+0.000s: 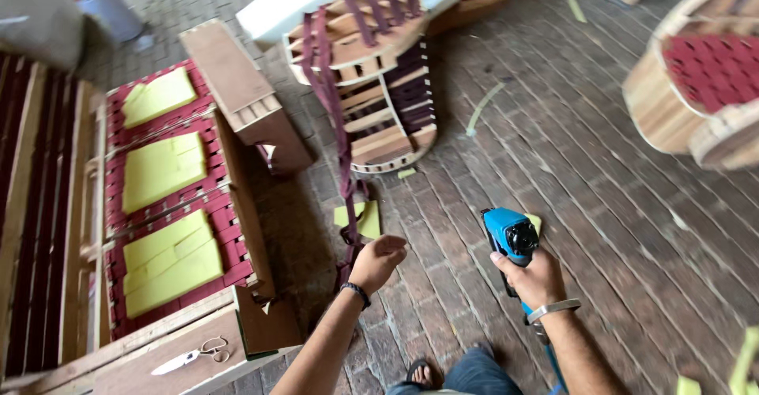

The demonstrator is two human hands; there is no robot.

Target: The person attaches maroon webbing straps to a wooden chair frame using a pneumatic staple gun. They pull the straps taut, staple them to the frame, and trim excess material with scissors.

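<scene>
A blue power tool, seemingly a staple gun, stood upright in the right hand's grip, its dark round end facing up above the fingers. A maroon webbing strap hung slack from a round wooden frame, its lower end just beside the left hand's half-open grip.

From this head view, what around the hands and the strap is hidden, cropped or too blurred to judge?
- Blue tool: its nose and lower body sit behind the right hand; the hose runs off the bottom edge.
- Maroon strap: its lower end passes behind the left hand, so contact is unclear.
- Round wooden frame at right: cut off by the edge and blurred.
- Scissors: small; blades' state unclear.
</scene>
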